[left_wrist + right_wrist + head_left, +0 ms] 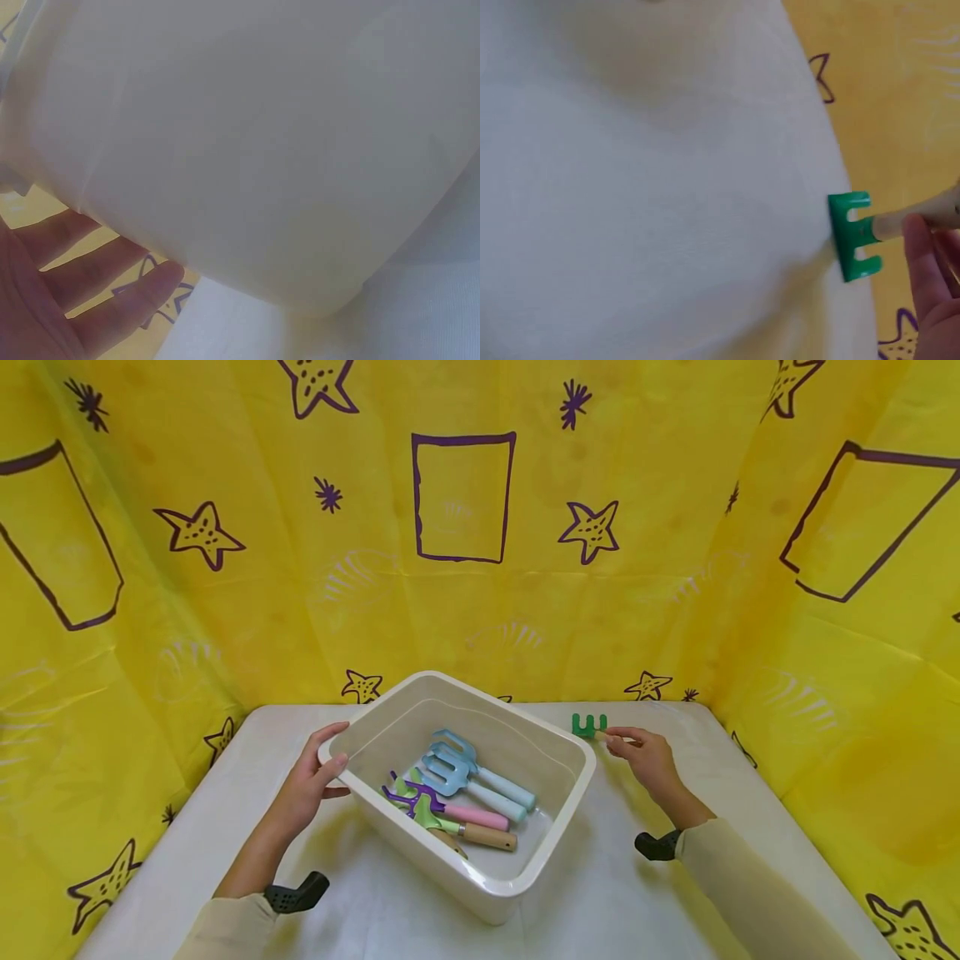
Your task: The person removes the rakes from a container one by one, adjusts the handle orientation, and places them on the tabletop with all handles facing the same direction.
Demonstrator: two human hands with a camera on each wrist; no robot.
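A white plastic tub (465, 881) stands tilted in the middle of the table. My left hand (309, 777) grips its left corner, thumb over the rim and fingers along the outside wall (225, 150). Inside lie several small garden hand tools: two light blue forks (450, 770) with pale handles, a purple fork with a pink handle (477, 816), and a light green tool with a wooden handle (487, 837). To the right of the tub, my right hand (651, 767) pinches the wooden handle (915, 214) of a small green rake (847, 236), its head toward the tub.
A white cloth covers the table (600, 893). Yellow sheeting (465, 627) with purple drawings of stars and frames hangs at the back and both sides. A black wrist strap mount (297, 893) sits on each wrist.
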